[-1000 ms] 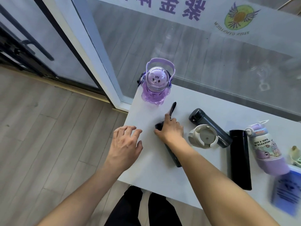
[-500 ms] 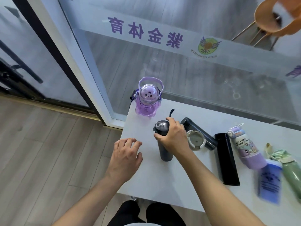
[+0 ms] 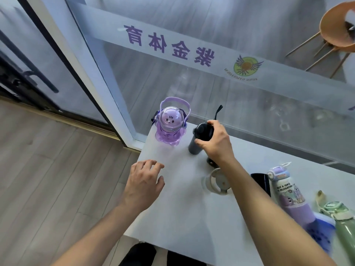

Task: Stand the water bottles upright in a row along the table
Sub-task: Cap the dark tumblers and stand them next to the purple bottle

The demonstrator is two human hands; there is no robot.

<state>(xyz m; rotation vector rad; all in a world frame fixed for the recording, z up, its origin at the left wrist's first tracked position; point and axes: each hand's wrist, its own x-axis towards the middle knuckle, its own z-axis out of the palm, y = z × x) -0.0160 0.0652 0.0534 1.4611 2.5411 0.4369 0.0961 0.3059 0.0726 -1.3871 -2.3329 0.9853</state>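
Observation:
A clear purple bear-shaped bottle (image 3: 170, 127) stands upright at the far left corner of the white table (image 3: 180, 212). Just right of it a dark grey bottle (image 3: 196, 144) stands upright, and my right hand (image 3: 215, 143) grips its black cap from above. My left hand (image 3: 143, 184) rests flat on the table's left edge, fingers apart, holding nothing. Lying on the table further right are a beige-lidded bottle (image 3: 216, 182), a black flask (image 3: 261, 181), a lilac cartoon bottle (image 3: 290, 196), a blue bottle (image 3: 320, 235) and a green bottle (image 3: 343, 225). My right forearm hides part of them.
A glass wall with purple lettering (image 3: 169, 45) runs right behind the table's far edge. A white door frame (image 3: 92, 73) stands at the left. An orange chair (image 3: 338, 31) sits beyond the glass. Wooden floor (image 3: 48, 169) lies to the left of the table.
My right hand lifted the dark grey bottle from lying flat, stood it upright, and moved it back toward the far edge beside the purple bottle. My left hand stayed on the table.

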